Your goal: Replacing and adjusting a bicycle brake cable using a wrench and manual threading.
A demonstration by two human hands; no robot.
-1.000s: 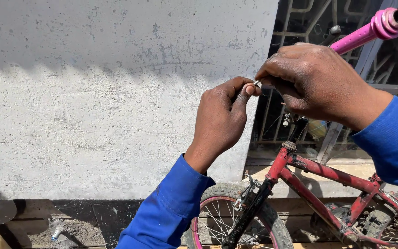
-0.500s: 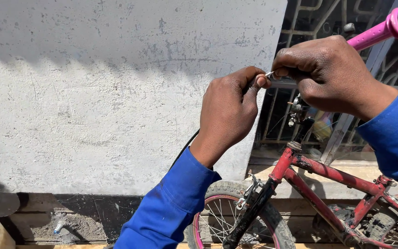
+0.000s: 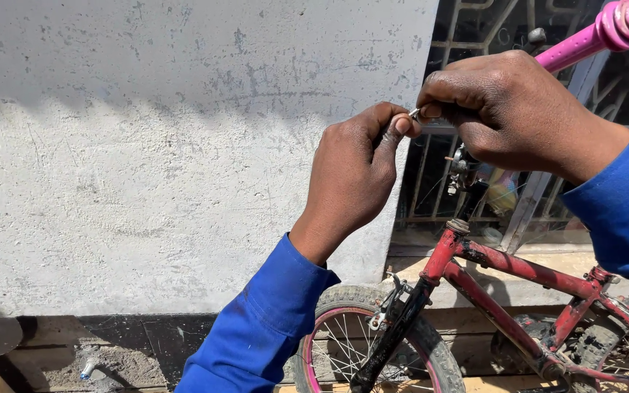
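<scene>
Both hands meet in mid-air above the bike, pinching one tiny silvery part (image 3: 414, 113) between them. The left hand (image 3: 354, 175) has its grip together, thumb and forefinger clamped on the near end of the part; the right hand (image 3: 507, 109) has its fingertips closed on the far end. Only a glint of metal shows between the fingers, too small to tell its shape; it could be a cable end or a small fitting.

How far the work has come is hard to judge: the part is held clear of the bike and touches nothing there, so as far as can be seen it is not fitted anywhere.

Below the hands stands a small bike with a worn red frame (image 3: 518, 266), the paint chipped and dusty. Its black fork (image 3: 394, 331) carries a brake, and the front wheel (image 3: 373, 349) has a knobbly tyre, pink rim and thin spokes. A smooth pink handlebar grip (image 3: 584, 40) juts up at the far right. Both sleeves (image 3: 263, 324) are blue cloth. Left is a rough plastered wall (image 3: 147, 160), grey-white and pitted; right, behind the bike, a dark metal grille (image 3: 475, 29).
</scene>
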